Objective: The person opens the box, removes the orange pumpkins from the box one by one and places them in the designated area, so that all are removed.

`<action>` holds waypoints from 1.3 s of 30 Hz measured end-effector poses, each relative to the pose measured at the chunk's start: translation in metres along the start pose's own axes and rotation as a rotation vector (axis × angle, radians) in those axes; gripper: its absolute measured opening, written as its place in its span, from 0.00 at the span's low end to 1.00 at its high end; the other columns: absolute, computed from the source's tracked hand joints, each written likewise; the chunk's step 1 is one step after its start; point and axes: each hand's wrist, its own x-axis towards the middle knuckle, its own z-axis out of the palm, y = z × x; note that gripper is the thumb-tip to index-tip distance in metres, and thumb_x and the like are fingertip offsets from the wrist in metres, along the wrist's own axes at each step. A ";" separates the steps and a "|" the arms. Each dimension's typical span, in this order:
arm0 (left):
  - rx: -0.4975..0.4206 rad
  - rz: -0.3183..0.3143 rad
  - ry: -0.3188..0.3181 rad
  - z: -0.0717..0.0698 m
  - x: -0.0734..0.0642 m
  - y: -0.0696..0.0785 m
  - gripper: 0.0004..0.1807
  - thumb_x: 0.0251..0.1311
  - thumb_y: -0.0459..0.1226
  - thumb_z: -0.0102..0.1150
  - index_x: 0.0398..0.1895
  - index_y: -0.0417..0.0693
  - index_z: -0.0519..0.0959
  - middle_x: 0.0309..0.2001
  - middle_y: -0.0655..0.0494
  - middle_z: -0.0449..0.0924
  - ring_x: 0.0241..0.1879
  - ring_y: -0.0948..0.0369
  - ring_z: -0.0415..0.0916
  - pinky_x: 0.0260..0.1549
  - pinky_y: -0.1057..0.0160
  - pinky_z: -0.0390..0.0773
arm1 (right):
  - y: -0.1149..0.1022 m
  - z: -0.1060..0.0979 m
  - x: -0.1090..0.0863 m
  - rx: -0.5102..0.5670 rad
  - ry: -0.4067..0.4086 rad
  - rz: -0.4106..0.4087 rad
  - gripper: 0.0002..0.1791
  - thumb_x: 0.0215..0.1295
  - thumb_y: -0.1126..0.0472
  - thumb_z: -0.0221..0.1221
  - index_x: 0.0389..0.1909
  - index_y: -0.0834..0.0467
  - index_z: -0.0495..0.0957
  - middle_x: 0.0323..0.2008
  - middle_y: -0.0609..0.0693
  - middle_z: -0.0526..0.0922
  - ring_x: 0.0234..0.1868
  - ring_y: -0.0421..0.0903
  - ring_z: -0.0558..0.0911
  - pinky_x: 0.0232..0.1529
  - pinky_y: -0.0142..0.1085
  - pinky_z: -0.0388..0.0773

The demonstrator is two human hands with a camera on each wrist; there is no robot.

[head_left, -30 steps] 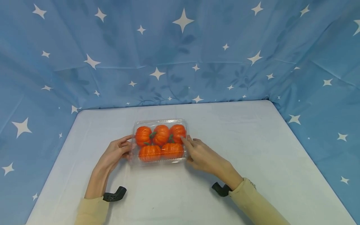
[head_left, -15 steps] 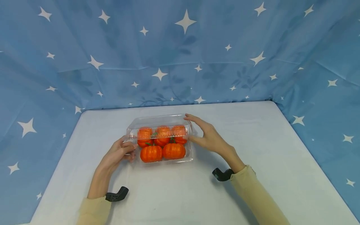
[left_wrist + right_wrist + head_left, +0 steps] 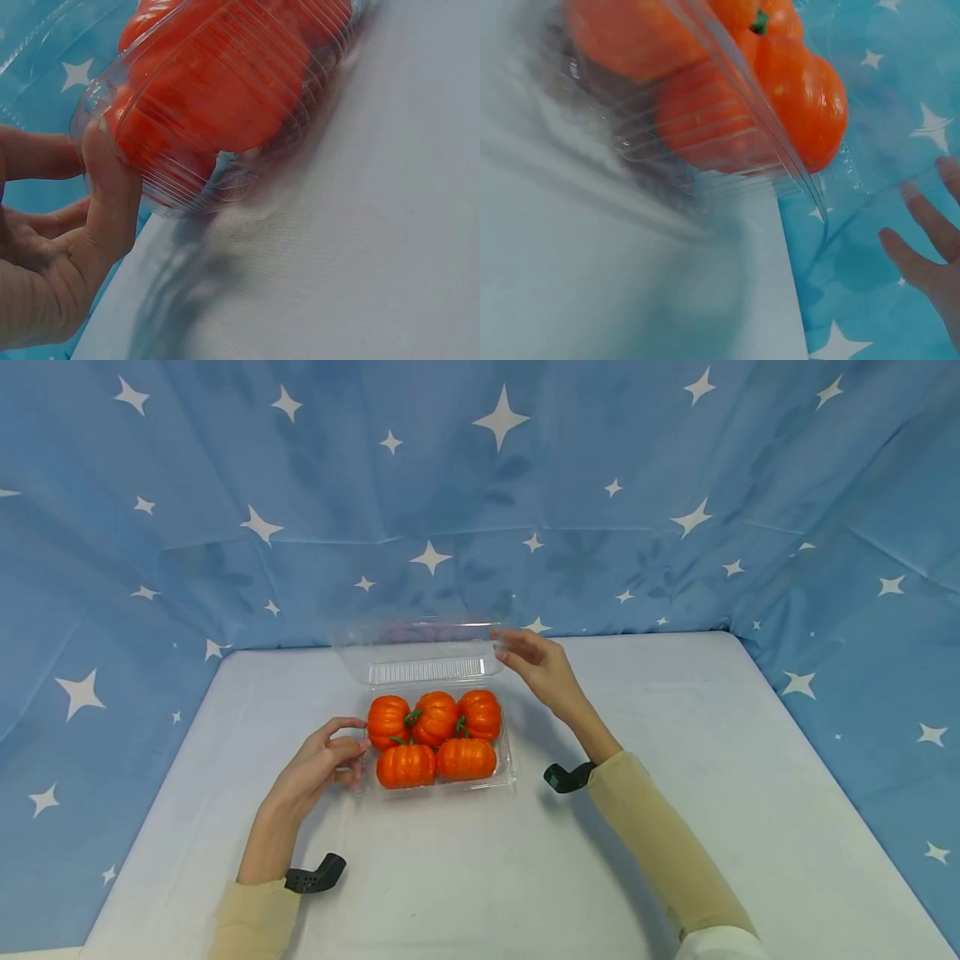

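Observation:
A clear plastic clamshell box (image 3: 450, 783) sits on the table with several small orange pumpkins (image 3: 405, 767) in two rows inside. Its transparent lid (image 3: 427, 652) is swung up and tilted back behind the base, slightly blurred. At the box's left side, my left hand (image 3: 318, 760) pinches the wall near the rim; the left wrist view shows the thumb (image 3: 109, 172) against the clear plastic. My right hand (image 3: 543, 668) is at the lid's right edge with extended fingers touching it. In the right wrist view those fingers (image 3: 930, 217) are spread apart.
A white cloth covers the table (image 3: 637, 718). Blue star-patterned curtain (image 3: 450, 485) hangs behind and along both sides. Dark wrist cameras (image 3: 317, 874) are strapped at each sleeve.
The lid has gone from lying over the pumpkins to standing open behind the base. My right hand has moved up and away with it. The left hand stays at the box's left side.

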 end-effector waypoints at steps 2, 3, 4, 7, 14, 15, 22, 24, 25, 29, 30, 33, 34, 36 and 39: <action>0.001 -0.002 0.006 0.000 0.001 0.000 0.24 0.74 0.34 0.54 0.67 0.38 0.60 0.24 0.55 0.76 0.22 0.60 0.72 0.23 0.64 0.78 | 0.003 0.000 0.006 0.031 -0.013 0.011 0.20 0.74 0.57 0.61 0.65 0.54 0.79 0.64 0.53 0.81 0.64 0.50 0.81 0.65 0.46 0.78; 0.002 -0.003 0.009 0.000 0.001 0.000 0.24 0.74 0.35 0.54 0.67 0.39 0.60 0.24 0.55 0.76 0.22 0.60 0.72 0.23 0.64 0.78 | 0.004 0.001 0.008 0.041 -0.017 0.020 0.21 0.74 0.57 0.61 0.65 0.53 0.78 0.64 0.52 0.81 0.64 0.50 0.81 0.65 0.46 0.78; 0.004 -0.005 0.012 0.000 0.001 0.000 0.24 0.74 0.35 0.54 0.67 0.39 0.60 0.24 0.55 0.76 0.22 0.60 0.72 0.23 0.64 0.78 | 0.005 0.001 0.010 0.059 -0.023 0.033 0.21 0.74 0.57 0.61 0.66 0.52 0.78 0.65 0.51 0.81 0.64 0.50 0.81 0.65 0.46 0.78; 0.014 -0.009 0.020 0.000 0.000 0.000 0.25 0.75 0.37 0.54 0.68 0.39 0.60 0.24 0.54 0.75 0.23 0.60 0.71 0.24 0.64 0.79 | 0.009 0.001 0.014 0.118 -0.046 0.068 0.25 0.75 0.59 0.60 0.70 0.51 0.74 0.66 0.53 0.79 0.64 0.55 0.81 0.63 0.46 0.80; 0.024 -0.028 0.036 -0.001 -0.001 -0.001 0.24 0.76 0.38 0.53 0.68 0.40 0.62 0.30 0.52 0.76 0.23 0.60 0.72 0.24 0.63 0.79 | 0.022 0.003 0.020 0.145 -0.086 0.108 0.30 0.77 0.63 0.57 0.77 0.51 0.64 0.68 0.61 0.76 0.63 0.63 0.80 0.60 0.44 0.81; 0.024 -0.031 0.033 -0.001 -0.001 -0.001 0.24 0.76 0.38 0.53 0.68 0.40 0.62 0.31 0.51 0.76 0.24 0.60 0.73 0.24 0.63 0.80 | 0.023 0.003 0.020 0.148 -0.089 0.112 0.31 0.77 0.64 0.56 0.78 0.51 0.64 0.68 0.62 0.76 0.63 0.64 0.79 0.60 0.44 0.81; 0.040 -0.023 -0.027 -0.007 -0.004 0.003 0.23 0.74 0.32 0.50 0.67 0.32 0.60 0.32 0.50 0.78 0.27 0.59 0.75 0.26 0.62 0.83 | 0.028 0.006 0.022 0.170 -0.100 0.188 0.33 0.74 0.69 0.56 0.78 0.56 0.62 0.67 0.65 0.75 0.62 0.66 0.80 0.58 0.45 0.82; 0.045 -0.021 -0.039 -0.008 -0.005 0.004 0.23 0.73 0.31 0.50 0.66 0.30 0.59 0.33 0.50 0.77 0.28 0.59 0.74 0.26 0.61 0.84 | 0.030 0.007 0.023 0.162 -0.098 0.220 0.32 0.74 0.68 0.56 0.77 0.58 0.63 0.66 0.66 0.76 0.61 0.64 0.81 0.57 0.45 0.83; 0.047 -0.021 -0.044 -0.009 -0.006 0.004 0.23 0.73 0.30 0.50 0.66 0.30 0.59 0.33 0.50 0.76 0.28 0.59 0.74 0.25 0.61 0.83 | 0.031 0.008 0.023 0.152 -0.098 0.236 0.31 0.75 0.68 0.56 0.77 0.59 0.63 0.66 0.65 0.77 0.60 0.63 0.82 0.57 0.45 0.83; 0.058 -0.023 -0.063 -0.010 -0.007 0.005 0.23 0.72 0.30 0.50 0.65 0.29 0.58 0.32 0.51 0.75 0.27 0.59 0.73 0.25 0.61 0.83 | 0.035 0.010 0.021 0.145 -0.105 0.284 0.29 0.76 0.67 0.55 0.75 0.61 0.65 0.65 0.66 0.77 0.59 0.63 0.83 0.57 0.48 0.83; 0.060 -0.024 -0.067 -0.010 -0.007 0.004 0.23 0.72 0.29 0.50 0.64 0.29 0.58 0.32 0.51 0.74 0.26 0.59 0.73 0.25 0.61 0.83 | 0.037 0.010 0.021 0.144 -0.110 0.289 0.28 0.76 0.67 0.55 0.75 0.61 0.66 0.65 0.66 0.77 0.58 0.63 0.83 0.57 0.49 0.82; 0.064 -0.026 -0.083 -0.011 -0.008 0.004 0.21 0.71 0.28 0.50 0.63 0.30 0.58 0.31 0.51 0.74 0.25 0.59 0.74 0.26 0.61 0.83 | 0.039 0.011 0.021 0.150 -0.122 0.294 0.28 0.76 0.66 0.55 0.74 0.63 0.66 0.65 0.68 0.77 0.58 0.65 0.83 0.58 0.51 0.82; 0.065 -0.027 -0.090 -0.012 -0.009 0.005 0.21 0.71 0.29 0.50 0.62 0.31 0.58 0.31 0.51 0.74 0.25 0.59 0.74 0.26 0.61 0.83 | 0.040 0.011 0.021 0.153 -0.126 0.295 0.28 0.76 0.65 0.56 0.74 0.64 0.66 0.64 0.68 0.77 0.58 0.66 0.83 0.58 0.52 0.82; 0.065 -0.031 -0.106 -0.013 -0.009 0.005 0.21 0.71 0.29 0.50 0.61 0.32 0.58 0.30 0.51 0.74 0.24 0.59 0.74 0.26 0.61 0.83 | 0.041 0.011 0.021 0.161 -0.131 0.305 0.28 0.76 0.64 0.56 0.74 0.65 0.66 0.64 0.68 0.78 0.58 0.66 0.83 0.58 0.52 0.82; 0.069 -0.035 -0.132 -0.014 -0.010 0.005 0.19 0.72 0.30 0.51 0.60 0.33 0.58 0.28 0.51 0.74 0.23 0.59 0.75 0.25 0.61 0.83 | 0.041 0.011 0.021 0.180 -0.125 0.355 0.29 0.75 0.63 0.58 0.73 0.65 0.67 0.64 0.66 0.78 0.57 0.64 0.83 0.58 0.51 0.82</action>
